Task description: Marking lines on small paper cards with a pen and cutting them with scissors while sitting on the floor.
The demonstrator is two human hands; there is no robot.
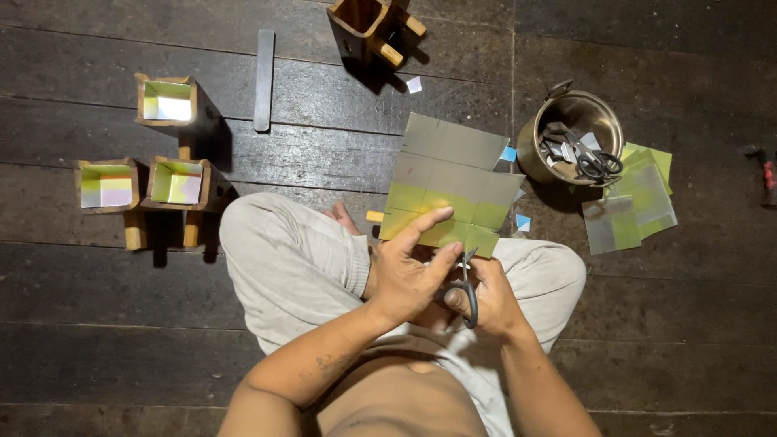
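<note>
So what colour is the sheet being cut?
Silvery grey fading to yellow-green near the hands, creased into squares; the sheet shows best in the head view.

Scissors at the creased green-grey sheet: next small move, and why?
Probably close the dark-handled scissors a short way along the crease at the near edge of the creased green-and-grey paper sheet. The right hand has fingers through the handles with the blades at that edge, and the left hand pinches the sheet beside them, holding it steady.

No packages, labels, signs or screens

Nothing of that kind shows on the dark plank floor [97,307] — only unprinted paper and open wooden moulds lie there.
</note>
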